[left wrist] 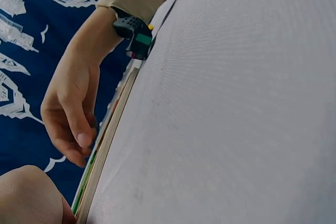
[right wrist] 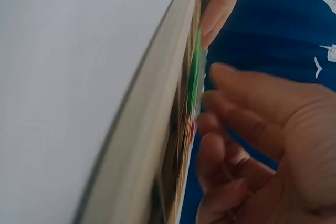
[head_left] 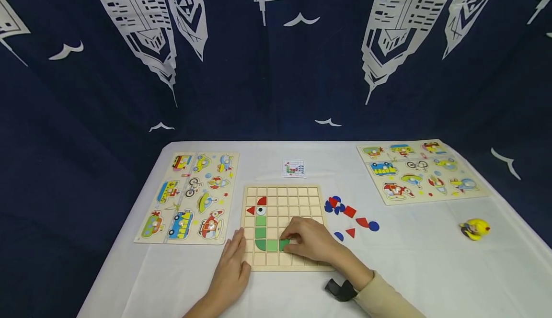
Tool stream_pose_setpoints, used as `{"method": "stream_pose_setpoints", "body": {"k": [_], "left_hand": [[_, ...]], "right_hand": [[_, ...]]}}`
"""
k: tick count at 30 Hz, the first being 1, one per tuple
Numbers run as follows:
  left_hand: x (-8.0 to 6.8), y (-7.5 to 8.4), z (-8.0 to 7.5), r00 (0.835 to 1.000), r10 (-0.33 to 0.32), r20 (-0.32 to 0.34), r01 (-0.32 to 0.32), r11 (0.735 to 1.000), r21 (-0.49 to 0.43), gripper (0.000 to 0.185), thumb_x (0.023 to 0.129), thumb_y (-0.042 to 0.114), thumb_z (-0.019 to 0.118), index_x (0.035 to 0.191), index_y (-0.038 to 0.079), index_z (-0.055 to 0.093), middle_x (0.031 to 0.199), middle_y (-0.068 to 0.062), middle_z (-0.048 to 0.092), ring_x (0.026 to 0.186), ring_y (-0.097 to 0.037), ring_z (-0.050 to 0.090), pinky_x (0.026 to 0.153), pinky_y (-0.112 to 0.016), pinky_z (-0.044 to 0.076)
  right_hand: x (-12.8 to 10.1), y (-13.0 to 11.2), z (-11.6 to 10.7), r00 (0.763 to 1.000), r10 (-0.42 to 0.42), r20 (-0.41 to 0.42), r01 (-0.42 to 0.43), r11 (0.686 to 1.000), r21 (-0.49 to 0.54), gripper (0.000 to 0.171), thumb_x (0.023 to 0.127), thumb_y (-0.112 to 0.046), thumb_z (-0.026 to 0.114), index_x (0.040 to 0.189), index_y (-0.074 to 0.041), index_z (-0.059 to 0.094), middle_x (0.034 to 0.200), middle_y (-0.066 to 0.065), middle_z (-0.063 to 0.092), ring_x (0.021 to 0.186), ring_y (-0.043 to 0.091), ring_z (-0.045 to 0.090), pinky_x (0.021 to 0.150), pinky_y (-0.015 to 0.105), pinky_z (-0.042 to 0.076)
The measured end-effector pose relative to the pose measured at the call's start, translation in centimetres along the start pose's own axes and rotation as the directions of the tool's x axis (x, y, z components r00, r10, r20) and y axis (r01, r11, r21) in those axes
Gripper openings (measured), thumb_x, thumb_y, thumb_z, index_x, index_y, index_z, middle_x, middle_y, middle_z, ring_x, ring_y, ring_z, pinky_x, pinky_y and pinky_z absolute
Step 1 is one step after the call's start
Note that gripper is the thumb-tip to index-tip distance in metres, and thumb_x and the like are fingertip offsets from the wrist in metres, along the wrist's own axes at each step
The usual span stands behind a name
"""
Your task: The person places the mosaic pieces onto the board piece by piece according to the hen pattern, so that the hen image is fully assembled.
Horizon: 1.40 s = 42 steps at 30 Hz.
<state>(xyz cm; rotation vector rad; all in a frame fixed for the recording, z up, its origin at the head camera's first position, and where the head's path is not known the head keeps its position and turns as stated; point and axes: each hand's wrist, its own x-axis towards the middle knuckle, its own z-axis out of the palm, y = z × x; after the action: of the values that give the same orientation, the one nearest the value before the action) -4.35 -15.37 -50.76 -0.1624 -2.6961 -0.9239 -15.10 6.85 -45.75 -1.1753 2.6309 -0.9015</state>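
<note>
My right hand (head_left: pixel 316 241) pinches a dark green rounded piece (head_left: pixel 283 244) at a lower cell of the wooden grid board (head_left: pixel 297 192), thumb and fingertips on either side of it. Straight fingers of my left hand (head_left: pixel 232 267) rest against the board's left edge. On the board, several green pieces (head_left: pixel 260 232) form a bent column, topped by a white eye piece (head_left: pixel 260 210), a red triangle (head_left: pixel 251 210) and a red quarter-circle (head_left: pixel 262 201). In the right wrist view, the hand (right wrist: pixel 252 140) is beside the board's edge (right wrist: pixel 152 129); its pinched piece cannot be made out there.
Loose blue and red pieces (head_left: pixel 350 211) lie right of the board. A small picture card (head_left: pixel 294 168) is behind it. Vehicle puzzle boards lie at left (head_left: pixel 191 198) and right (head_left: pixel 422 172). A yellow toy (head_left: pixel 475 229) stands far right. A black wrist device (head_left: pixel 340 290) is on the right wrist.
</note>
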Motion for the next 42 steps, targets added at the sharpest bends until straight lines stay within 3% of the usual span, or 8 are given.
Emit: {"method": "stream_pose_setpoints", "body": {"k": [5, 9, 13, 17, 21, 25, 33, 42], "left_hand": [[0.0, 0.0, 0.0, 1.0, -0.005, 0.005, 0.005, 1.0, 0.007, 0.054, 0.081, -0.003, 0.055, 0.132, -0.02, 0.048, 0.152, -0.024, 0.039, 0.142, -0.039, 0.035, 0.116, -0.011, -0.007], [0.0, 0.0, 0.0, 1.0, -0.006, 0.004, 0.006, 1.0, 0.01, 0.054, 0.081, -0.004, 0.055, 0.132, -0.02, 0.047, 0.152, -0.023, 0.038, 0.142, -0.039, 0.035, 0.116, -0.012, -0.007], [0.2, 0.0, -0.1, 1.0, -0.001, 0.004, 0.001, 1.0, 0.009, 0.054, 0.082, -0.003, 0.055, 0.133, -0.019, 0.047, 0.153, -0.023, 0.038, 0.143, -0.038, 0.034, 0.118, -0.015, -0.005], [0.3, 0.0, 0.0, 1.0, -0.009, 0.005, 0.009, 1.0, 0.01, 0.054, 0.082, -0.003, 0.055, 0.133, -0.019, 0.047, 0.153, -0.023, 0.038, 0.143, -0.037, 0.034, 0.119, -0.017, -0.003], [0.2, -0.1, 0.0, 1.0, -0.018, 0.004, 0.018, 1.0, 0.009, 0.054, 0.081, -0.003, 0.055, 0.132, -0.019, 0.047, 0.152, -0.023, 0.039, 0.143, -0.038, 0.035, 0.118, -0.015, -0.004], [0.1, 0.0, 0.1, 1.0, -0.008, 0.001, 0.008, 1.0, 0.003, 0.054, 0.081, -0.003, 0.055, 0.132, -0.02, 0.048, 0.152, -0.024, 0.039, 0.143, -0.038, 0.034, 0.117, -0.013, -0.006], [0.0, 0.0, 0.0, 1.0, -0.006, 0.001, 0.006, 1.0, 0.01, 0.054, 0.081, -0.003, 0.055, 0.132, -0.02, 0.048, 0.152, -0.024, 0.039, 0.142, -0.038, 0.035, 0.119, -0.018, -0.003], [0.0, 0.1, 0.0, 1.0, -0.015, 0.015, 0.015, 1.0, 0.001, 0.054, 0.082, -0.003, 0.055, 0.133, -0.019, 0.047, 0.153, -0.023, 0.038, 0.143, -0.038, 0.034, 0.122, -0.024, 0.003]], "right_hand": [[-1.7, 0.8, -1.5, 0.998, 0.02, -0.051, -0.018, 0.999, 0.039, 0.013, 0.08, -0.019, 0.078, 0.093, -0.016, 0.076, 0.082, -0.011, 0.063, 0.066, 0.0, 0.048, 0.058, 0.016, 0.04], [-3.7, 2.5, -3.1, 0.988, 0.048, -0.148, -0.042, 0.998, 0.041, 0.013, 0.079, -0.013, 0.078, 0.092, -0.013, 0.076, 0.08, -0.011, 0.063, 0.067, 0.0, 0.05, 0.058, 0.017, 0.043], [-5.2, 4.6, -5.2, 0.949, 0.141, -0.281, -0.154, 0.988, -0.026, 0.014, 0.077, -0.007, 0.079, 0.09, -0.01, 0.076, 0.078, -0.009, 0.062, 0.063, 0.002, 0.047, 0.054, 0.018, 0.041], [-5.9, 6.5, -7.1, 0.9, 0.276, -0.338, -0.326, 0.94, -0.101, 0.015, 0.078, -0.007, 0.078, 0.093, -0.009, 0.077, 0.078, -0.003, 0.063, 0.063, 0.008, 0.046, 0.052, 0.02, 0.038], [-6.1, 7.8, -8.6, 0.865, 0.392, -0.312, -0.44, 0.893, -0.097, 0.019, 0.08, -0.011, 0.076, 0.099, -0.007, 0.076, 0.083, 0.003, 0.066, 0.066, 0.014, 0.049, 0.053, 0.023, 0.04], [-6.7, 8.6, -9.4, 0.849, 0.458, -0.263, -0.491, 0.868, -0.074, 0.021, 0.081, -0.014, 0.075, 0.1, -0.006, 0.075, 0.087, 0.006, 0.068, 0.068, 0.016, 0.051, 0.055, 0.025, 0.041], [-7.6, 10.1, -9.1, 0.856, 0.498, -0.14, -0.508, 0.861, -0.036, 0.024, 0.075, -0.007, 0.08, 0.098, -0.007, 0.074, 0.088, 0.004, 0.067, 0.073, 0.018, 0.048, 0.06, 0.026, 0.039], [-7.6, 10.7, -8.4, 0.857, 0.492, -0.154, -0.503, 0.863, -0.045, 0.015, 0.075, -0.008, 0.079, 0.088, -0.009, 0.071, 0.08, 0.0, 0.061, 0.072, 0.017, 0.047, 0.06, 0.025, 0.037]]}}
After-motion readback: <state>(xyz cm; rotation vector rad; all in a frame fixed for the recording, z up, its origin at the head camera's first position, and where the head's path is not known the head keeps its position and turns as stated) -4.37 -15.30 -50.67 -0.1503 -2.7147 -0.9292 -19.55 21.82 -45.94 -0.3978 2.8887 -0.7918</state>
